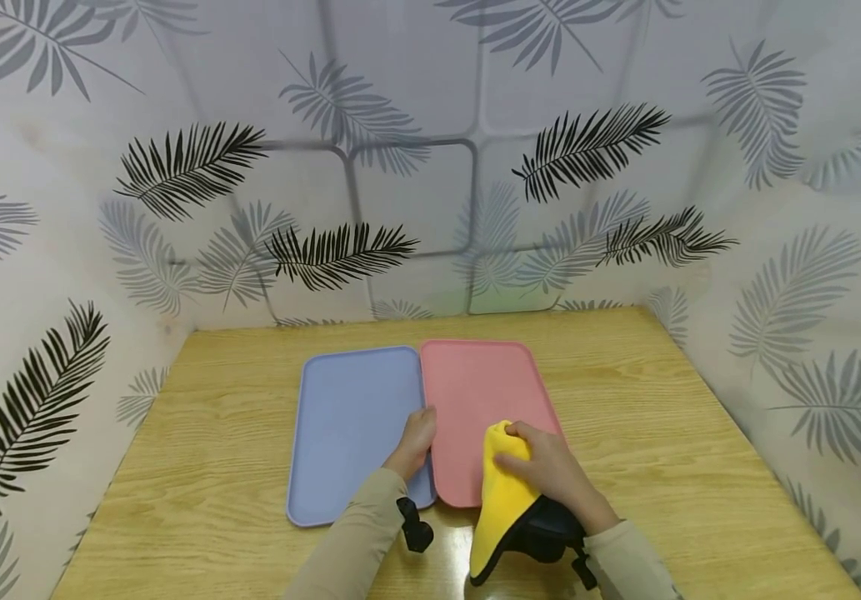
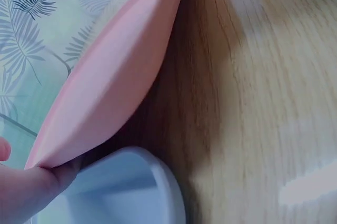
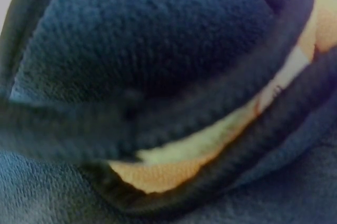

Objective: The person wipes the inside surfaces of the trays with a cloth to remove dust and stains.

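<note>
My left hand [image 1: 417, 437] grips the left edge of the pink tray [image 1: 475, 392], thumb on its rim in the left wrist view. There the pink tray [image 2: 110, 71] stands tilted off the wood, with a corner of the blue tray [image 2: 168, 192] just below. A yellow cloth [image 1: 501, 500] with a dark border hangs folded from my right hand [image 1: 550, 471], which pinches its top over the pink tray's near right part. The cloth's dark blue-grey side [image 3: 158, 34] fills the right wrist view and hides the right fingers there.
The blue tray [image 1: 355, 417] lies flat on the wooden table [image 1: 197, 467], left of the pink one. Leaf-patterned sheeting [image 1: 415, 192] stands behind the table and along both sides. Dark wrist-camera mounts [image 1: 417, 529] sit on both wrists.
</note>
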{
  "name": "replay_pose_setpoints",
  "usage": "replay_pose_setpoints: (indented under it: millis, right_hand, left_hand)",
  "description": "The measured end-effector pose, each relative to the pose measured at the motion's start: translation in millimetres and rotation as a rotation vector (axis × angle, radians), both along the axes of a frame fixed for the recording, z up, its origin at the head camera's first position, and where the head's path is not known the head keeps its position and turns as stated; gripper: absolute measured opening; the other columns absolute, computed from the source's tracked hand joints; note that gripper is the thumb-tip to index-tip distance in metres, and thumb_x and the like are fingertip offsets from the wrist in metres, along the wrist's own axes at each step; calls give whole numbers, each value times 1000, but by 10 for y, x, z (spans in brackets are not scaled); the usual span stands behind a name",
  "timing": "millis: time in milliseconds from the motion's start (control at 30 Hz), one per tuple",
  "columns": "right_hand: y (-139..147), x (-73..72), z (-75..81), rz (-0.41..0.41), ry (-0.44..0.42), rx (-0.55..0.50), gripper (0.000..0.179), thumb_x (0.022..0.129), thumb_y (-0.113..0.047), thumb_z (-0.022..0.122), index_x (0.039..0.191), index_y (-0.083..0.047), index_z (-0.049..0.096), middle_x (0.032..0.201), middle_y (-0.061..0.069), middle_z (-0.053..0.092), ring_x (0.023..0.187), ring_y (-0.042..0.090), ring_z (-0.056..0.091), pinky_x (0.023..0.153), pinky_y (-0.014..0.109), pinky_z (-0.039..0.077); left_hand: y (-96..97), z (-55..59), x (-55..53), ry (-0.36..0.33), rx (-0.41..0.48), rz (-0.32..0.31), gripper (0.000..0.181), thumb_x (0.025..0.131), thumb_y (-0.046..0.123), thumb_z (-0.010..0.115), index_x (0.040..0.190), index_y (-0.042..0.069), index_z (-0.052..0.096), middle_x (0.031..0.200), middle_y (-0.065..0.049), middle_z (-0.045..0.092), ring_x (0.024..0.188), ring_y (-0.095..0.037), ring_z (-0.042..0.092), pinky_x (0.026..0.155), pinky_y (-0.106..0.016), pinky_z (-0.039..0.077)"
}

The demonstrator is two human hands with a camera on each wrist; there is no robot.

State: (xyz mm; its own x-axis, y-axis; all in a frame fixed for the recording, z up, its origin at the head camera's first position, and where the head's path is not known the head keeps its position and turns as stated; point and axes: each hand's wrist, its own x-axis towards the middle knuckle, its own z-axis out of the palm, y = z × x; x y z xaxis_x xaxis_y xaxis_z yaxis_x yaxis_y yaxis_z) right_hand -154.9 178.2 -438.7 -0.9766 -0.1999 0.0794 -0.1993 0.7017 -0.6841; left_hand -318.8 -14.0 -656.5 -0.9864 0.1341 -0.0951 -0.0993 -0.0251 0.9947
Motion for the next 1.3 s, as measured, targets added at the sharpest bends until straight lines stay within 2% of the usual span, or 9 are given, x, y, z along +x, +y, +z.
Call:
replay_pose_setpoints:
  millis: [100, 200, 300, 433, 800, 1033, 1100, 1167, 1300]
  right_hand:
    - [-6, 5, -2, 4, 6, 7, 40, 80, -25, 67, 110, 0, 57, 105, 15, 59, 80, 19, 51, 71, 35, 40]
    - [-12, 7, -7, 13, -3, 4, 40, 80, -24, 66, 110, 0, 57, 106, 16, 59, 82, 20, 51, 72, 36, 40]
    - [-15, 7, -13, 11, -17, -1, 40, 81, -24, 66, 111, 0, 57, 107, 16, 58, 81, 20, 50, 71, 35, 40]
    - [-12, 5, -19, 10, -20, 0, 40, 80, -24, 66, 111, 0, 57, 104, 15, 59, 76, 18, 48, 67, 33, 39]
    - [2, 3, -27, -8, -18, 43, 40, 81, -24, 66, 111, -1, 56, 105, 15, 59, 80, 20, 52, 71, 36, 41]
    - [121, -28, -47, -39, 0, 74, 37, 81, -21, 65, 108, 0, 52, 101, 16, 59, 76, 22, 52, 68, 37, 42]
    - [208, -36, -50, -60, -9, 96, 38, 81, -22, 65, 109, 0, 51, 101, 17, 59, 75, 22, 51, 67, 37, 41]
    - [317, -43, -43, -84, -21, 121, 41, 82, -24, 64, 111, 1, 50, 102, 19, 58, 74, 22, 51, 65, 37, 41]
    - [582, -58, -33, -129, -49, 166, 47, 82, -26, 62, 114, 5, 48, 104, 24, 56, 76, 25, 51, 66, 39, 41]
  left_hand:
    - [47, -93, -82, -24, -16, 1, 54, 97, 41, 25, 97, -3, 56, 81, -12, 53, 70, -23, 53, 60, -38, 45]
    - [100, -531, -363, -41, -68, 18, 55, 96, 44, 28, 104, -4, 54, 94, -13, 54, 84, -25, 52, 70, -40, 44]
    - [121, -1226, -785, -30, -87, 31, 59, 90, 54, 35, 108, 2, 55, 108, -9, 53, 100, -24, 48, 82, -42, 39]
    - [130, -1547, -991, -32, -95, 58, 63, 77, 71, 40, 98, 15, 60, 105, -1, 54, 103, -21, 47, 84, -43, 37]
    - [252, -51, -190, 44, -292, 161, 59, 93, 46, 31, 113, -5, 54, 114, -20, 53, 107, -31, 47, 85, -43, 39]
    - [310, -150, -318, 78, -267, 174, 53, 92, 48, 35, 98, 1, 57, 95, -13, 56, 88, -25, 51, 71, -40, 42]
    - [271, -31, -224, 71, -237, 137, 49, 93, 42, 36, 104, 0, 58, 100, -15, 57, 92, -26, 52, 75, -41, 42]
    - [201, 229, -24, 98, -200, 104, 46, 93, 37, 39, 110, -3, 57, 105, -16, 57, 97, -26, 52, 78, -39, 42]
    - [64, 1212, 628, 19, -106, 107, 41, 93, 29, 43, 113, -6, 53, 110, -17, 54, 103, -29, 49, 84, -41, 40]
